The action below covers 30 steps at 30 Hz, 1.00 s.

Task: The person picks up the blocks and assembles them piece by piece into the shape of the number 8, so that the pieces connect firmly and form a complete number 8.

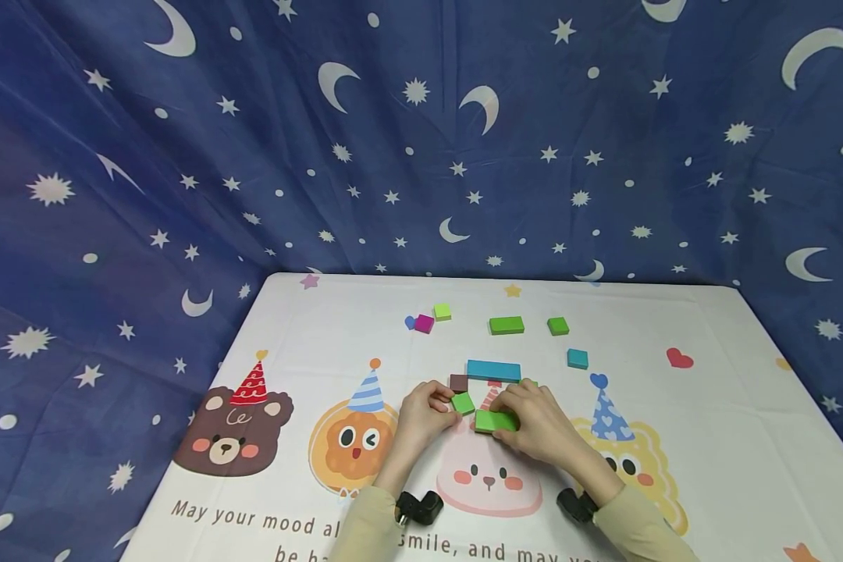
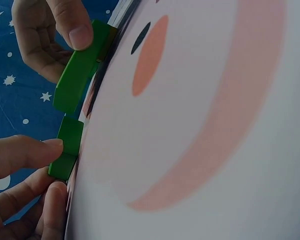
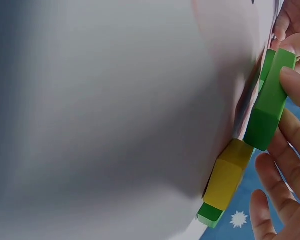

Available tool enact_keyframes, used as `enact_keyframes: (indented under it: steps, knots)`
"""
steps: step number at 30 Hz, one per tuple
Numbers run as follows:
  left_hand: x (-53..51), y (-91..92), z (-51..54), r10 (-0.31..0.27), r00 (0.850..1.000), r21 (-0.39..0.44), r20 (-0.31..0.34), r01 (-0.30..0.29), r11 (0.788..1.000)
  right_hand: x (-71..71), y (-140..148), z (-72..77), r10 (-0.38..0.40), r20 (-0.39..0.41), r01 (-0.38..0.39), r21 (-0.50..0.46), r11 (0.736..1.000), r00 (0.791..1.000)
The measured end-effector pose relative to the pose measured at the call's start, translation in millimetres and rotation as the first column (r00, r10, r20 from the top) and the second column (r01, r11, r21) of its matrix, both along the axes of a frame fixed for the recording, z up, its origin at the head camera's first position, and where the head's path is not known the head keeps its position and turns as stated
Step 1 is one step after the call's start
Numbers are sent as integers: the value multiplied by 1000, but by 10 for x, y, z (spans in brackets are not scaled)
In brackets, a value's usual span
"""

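My left hand (image 1: 421, 417) pinches a small green block (image 1: 463, 403), its fingers plainly on it in the left wrist view. Between the thumb and fingers of my right hand (image 1: 539, 421) is a longer green block (image 1: 494, 421), held just right of the small one. A brown block (image 1: 458, 383) lies right behind the small green block, beside a long blue block (image 1: 493, 371). Near the right fingers, the right wrist view shows a yellow block (image 3: 226, 172) with a green block (image 3: 210, 214) at its end; the right hand hides the yellow one in the head view.
Farther back on the printed white tablecloth (image 1: 365, 312) lie a magenta block (image 1: 425, 324), a lime block (image 1: 442, 312), a long green block (image 1: 506, 325) and a short green block (image 1: 558, 326). A small blue block (image 1: 578, 358) lies to the right. A starry blue curtain (image 1: 393, 211) hangs behind.
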State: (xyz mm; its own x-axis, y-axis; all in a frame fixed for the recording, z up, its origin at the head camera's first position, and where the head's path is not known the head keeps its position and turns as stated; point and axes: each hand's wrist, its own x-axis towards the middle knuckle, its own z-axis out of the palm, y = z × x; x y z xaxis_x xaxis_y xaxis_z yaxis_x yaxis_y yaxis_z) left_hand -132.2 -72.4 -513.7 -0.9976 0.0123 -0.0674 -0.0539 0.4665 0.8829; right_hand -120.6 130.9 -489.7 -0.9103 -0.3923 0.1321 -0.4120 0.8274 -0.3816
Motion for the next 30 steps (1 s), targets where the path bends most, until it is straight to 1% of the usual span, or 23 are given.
enact_keyframes:
  steps: [10,19,30]
  knots:
    - [2,2,-4,5,1000,8,-6,-5,1000,-29,-7,-36,14,0,-14,1,1000,1000]
    - [11,-1,2,-3,1000,23,-11,3,1000,-41,-5,-57,23,5,-23,10,1000,1000]
    - [13,6,-7,7,1000,6,-14,-7,1000,-56,-19,-44,29,15,-30,15,999,999]
